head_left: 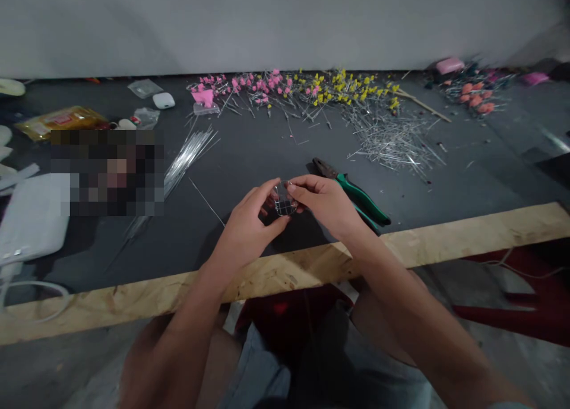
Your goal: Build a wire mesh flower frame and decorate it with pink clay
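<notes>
I'm holding a small wire frame (285, 206) between both hands, above the dark tabletop (262, 145) and close to its pale wooden edge (289, 276). My left hand (244, 222) is curving its fingers and thumb around one side, while my right hand (327, 204) is pinching the upper rim, finger and thumb narrow; the mesh is dim here, but I'm seeing what looks like a gridded base.

Crowding in on the right, green-handled pliers (363, 201) are lying right behind my right hand, which is partly covering them. Over on the left, a single wire (207, 201) is pointing towards my left hand, and a bundle of straight wires (184, 157) is lying beyond it. A loose wire heap (396, 139) is sprawling at the right, and pink-tipped wires (249, 87) and yellow-tipped wires (347, 88) are lining the back. Further out, a white device (38, 216) is taking up the far left.
</notes>
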`<state>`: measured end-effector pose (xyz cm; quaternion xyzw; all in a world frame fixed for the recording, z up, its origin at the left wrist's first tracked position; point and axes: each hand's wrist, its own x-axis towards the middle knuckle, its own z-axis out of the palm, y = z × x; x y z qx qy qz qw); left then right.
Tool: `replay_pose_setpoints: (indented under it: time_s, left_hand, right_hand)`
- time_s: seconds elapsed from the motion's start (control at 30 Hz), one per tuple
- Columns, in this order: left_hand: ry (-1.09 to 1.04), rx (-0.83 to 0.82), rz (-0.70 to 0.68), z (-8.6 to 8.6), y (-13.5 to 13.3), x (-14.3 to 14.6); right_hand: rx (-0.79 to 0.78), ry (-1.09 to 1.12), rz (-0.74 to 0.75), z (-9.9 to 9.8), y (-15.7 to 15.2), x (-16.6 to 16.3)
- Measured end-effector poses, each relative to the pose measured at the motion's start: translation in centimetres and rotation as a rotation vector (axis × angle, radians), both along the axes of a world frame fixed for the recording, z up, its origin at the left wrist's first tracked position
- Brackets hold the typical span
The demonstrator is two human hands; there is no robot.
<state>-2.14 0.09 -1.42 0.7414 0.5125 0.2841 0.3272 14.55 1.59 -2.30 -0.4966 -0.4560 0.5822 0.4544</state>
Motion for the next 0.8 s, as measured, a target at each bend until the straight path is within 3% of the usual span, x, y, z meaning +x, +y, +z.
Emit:
replay_pose_setpoints:
  time_s: [0.13, 0.23, 0.37, 0.47, 0.57, 0.7, 0.8]
  left_hand:
    - [0.143, 0.020, 0.024, -0.5, 0.8, -0.6]
    - [0.306, 0.061, 0.002, -1.3, 1.6, -1.4]
    - [0.367, 0.026, 0.036, -1.3, 2.1, -2.7]
    - [0.319, -0.023, 0.119, -0.6, 2.2, -3.5]
    - [0.332, -0.018, 0.123, -0.4, 2.3, -3.9]
    - [0.370, 0.022, 0.017, -0.6, 2.5, -3.5]
    - [0.330, 0.014, 0.044, -0.2, 2.5, -3.2]
  right_hand:
    - [0.009, 0.030, -0.014, -0.5, 0.5, 0.5]
    - [0.089, -0.075, -0.076, -0.3, 0.6, 2.0]
    - [0.188, -0.460, -0.147, 0.6, 0.1, 5.7]
    - [0.128, -0.860, -0.088, 0.9, -0.7, 8.6]
    - [0.065, -1.069, 0.062, 0.3, -1.4, 10.1]
    - [0.094, -1.114, 0.048, -0.8, -1.8, 10.2]
    - [0.154, -1.062, 0.015, -1.0, -2.0, 9.6]
